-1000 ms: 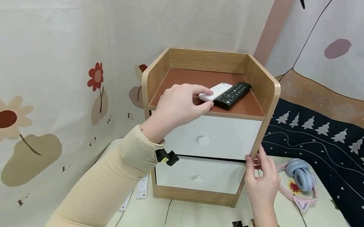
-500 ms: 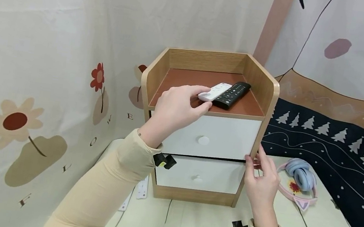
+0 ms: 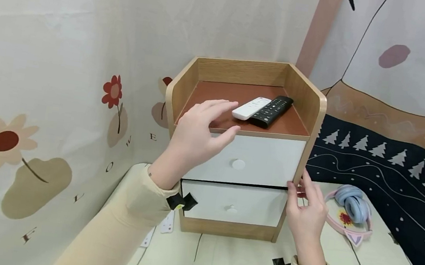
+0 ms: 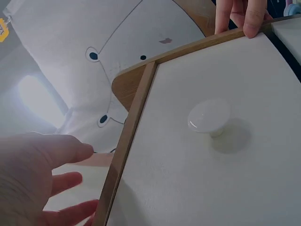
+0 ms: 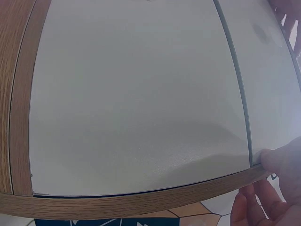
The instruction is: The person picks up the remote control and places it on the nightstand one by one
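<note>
Fingers of my left hand [image 3: 196,137], centre of frame, spread from the thumb, holding nothing. Just right of the fingertips: slim white plastic remote [image 3: 251,108], on the brown tray top [image 3: 218,93] of a white-and-wood drawer cabinet [image 3: 231,229]. Long axis lower left to upper right, near end facing my left hand, the closer one. Rounded corners, faint key markings, unreadable. Black plastic remote [image 3: 271,111] lies alongside. Lower right of centre: my right hand [image 3: 307,214] pinches the cabinet's right front edge.
</note>
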Demonstrator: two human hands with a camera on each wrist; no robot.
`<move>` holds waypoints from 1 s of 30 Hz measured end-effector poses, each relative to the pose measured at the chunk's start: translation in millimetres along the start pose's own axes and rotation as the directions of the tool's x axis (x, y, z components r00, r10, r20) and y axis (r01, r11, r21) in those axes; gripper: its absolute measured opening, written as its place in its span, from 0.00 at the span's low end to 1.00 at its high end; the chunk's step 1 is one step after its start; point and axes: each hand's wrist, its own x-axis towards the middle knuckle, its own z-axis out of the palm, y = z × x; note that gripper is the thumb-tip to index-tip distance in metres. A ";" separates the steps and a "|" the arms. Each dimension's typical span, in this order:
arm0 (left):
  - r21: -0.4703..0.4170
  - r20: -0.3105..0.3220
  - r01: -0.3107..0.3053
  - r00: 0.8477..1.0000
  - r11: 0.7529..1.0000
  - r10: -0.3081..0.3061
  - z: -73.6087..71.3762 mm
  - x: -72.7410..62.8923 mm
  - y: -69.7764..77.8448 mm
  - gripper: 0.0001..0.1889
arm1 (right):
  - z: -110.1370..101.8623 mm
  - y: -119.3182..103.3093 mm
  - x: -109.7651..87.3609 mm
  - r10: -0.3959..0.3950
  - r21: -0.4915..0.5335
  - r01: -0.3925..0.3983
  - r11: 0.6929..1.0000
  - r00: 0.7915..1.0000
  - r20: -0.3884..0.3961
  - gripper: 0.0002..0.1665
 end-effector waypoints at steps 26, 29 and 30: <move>0.092 -0.424 -0.243 0.868 0.966 0.259 0.3 -118.2 -43.9 0.28 | -2.0 -0.4 0.7 -0.012 0.011 0.012 1.000 1.000 -0.008 0.34; 0.103 -0.435 -0.213 0.869 0.972 0.236 3.1 -133.9 -56.6 0.29 | -0.5 -1.0 0.7 -0.019 0.018 0.020 1.000 1.000 -0.008 0.34; 0.103 -0.434 -0.200 0.872 0.974 0.224 4.0 -138.8 -61.2 0.30 | -0.4 -1.3 0.6 -0.021 0.018 0.021 1.000 1.000 -0.007 0.34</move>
